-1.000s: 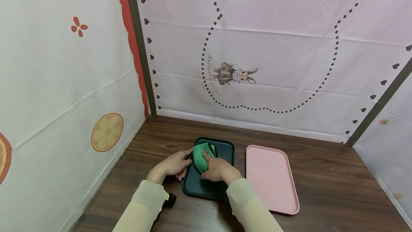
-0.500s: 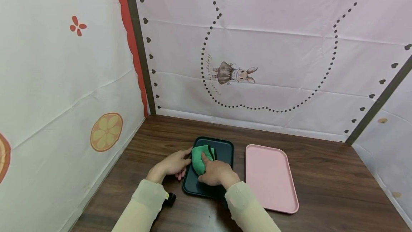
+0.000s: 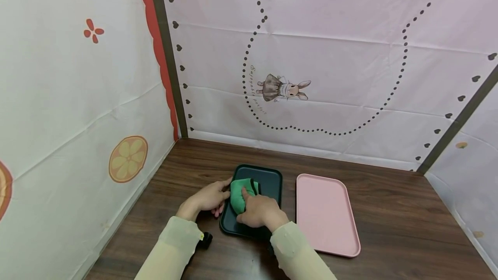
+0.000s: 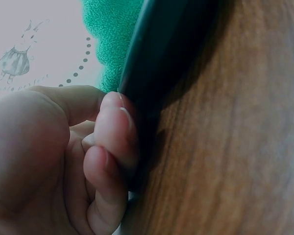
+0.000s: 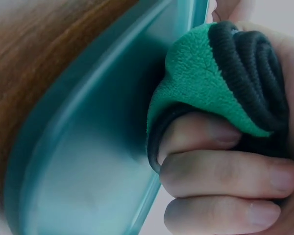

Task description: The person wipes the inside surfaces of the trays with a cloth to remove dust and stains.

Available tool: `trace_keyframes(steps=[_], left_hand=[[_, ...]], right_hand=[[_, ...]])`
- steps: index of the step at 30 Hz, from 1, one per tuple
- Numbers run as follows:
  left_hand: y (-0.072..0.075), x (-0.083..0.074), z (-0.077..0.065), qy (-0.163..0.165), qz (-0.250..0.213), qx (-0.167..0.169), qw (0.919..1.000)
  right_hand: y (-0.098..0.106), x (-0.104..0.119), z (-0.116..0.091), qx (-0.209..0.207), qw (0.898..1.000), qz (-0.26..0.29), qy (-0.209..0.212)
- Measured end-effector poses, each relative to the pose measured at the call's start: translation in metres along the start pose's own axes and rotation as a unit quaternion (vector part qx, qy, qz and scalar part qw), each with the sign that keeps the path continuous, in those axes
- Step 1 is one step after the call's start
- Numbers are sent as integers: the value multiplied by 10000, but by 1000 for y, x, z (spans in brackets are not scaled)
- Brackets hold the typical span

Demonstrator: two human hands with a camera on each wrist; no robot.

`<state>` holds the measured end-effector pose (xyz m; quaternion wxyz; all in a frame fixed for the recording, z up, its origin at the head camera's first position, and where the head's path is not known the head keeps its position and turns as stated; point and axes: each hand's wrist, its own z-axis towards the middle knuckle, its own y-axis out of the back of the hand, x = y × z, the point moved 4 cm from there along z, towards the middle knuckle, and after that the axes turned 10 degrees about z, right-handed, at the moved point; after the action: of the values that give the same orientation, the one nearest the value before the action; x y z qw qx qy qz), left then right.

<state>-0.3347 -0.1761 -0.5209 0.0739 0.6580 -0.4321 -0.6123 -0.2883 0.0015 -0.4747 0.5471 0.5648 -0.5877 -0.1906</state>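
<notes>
A folded green towelling cloth (image 3: 238,194) with black edging lies on the dark green tray (image 3: 269,180). My right hand (image 3: 260,210) grips the cloth and holds it against the tray's left part, with the index finger laid over its top. In the right wrist view the other fingers (image 5: 225,174) curl around the cloth (image 5: 193,73). At the tray's left edge, my left hand (image 3: 207,197) holds the rim. The left wrist view shows its thumb and curled fingers (image 4: 112,132) against the tray's edge (image 4: 152,54); the exact contact is partly hidden.
To the right of the dark tray, a pink tray (image 3: 327,215) lies flat on the brown wooden table (image 3: 404,224). Printed white sheets (image 3: 330,68) stand as walls at the back and both sides.
My right hand and the cloth have slid a little toward me and to the left across the tray. The left hand keeps its place at the rim.
</notes>
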Motion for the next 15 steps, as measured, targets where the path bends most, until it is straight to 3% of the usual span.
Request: trace_keyframes(steps=[15], left_hand=[[0,2,2,15,49,-39,10000]], right_hand=[[-1,6,-6,40,9997,-240,31]])
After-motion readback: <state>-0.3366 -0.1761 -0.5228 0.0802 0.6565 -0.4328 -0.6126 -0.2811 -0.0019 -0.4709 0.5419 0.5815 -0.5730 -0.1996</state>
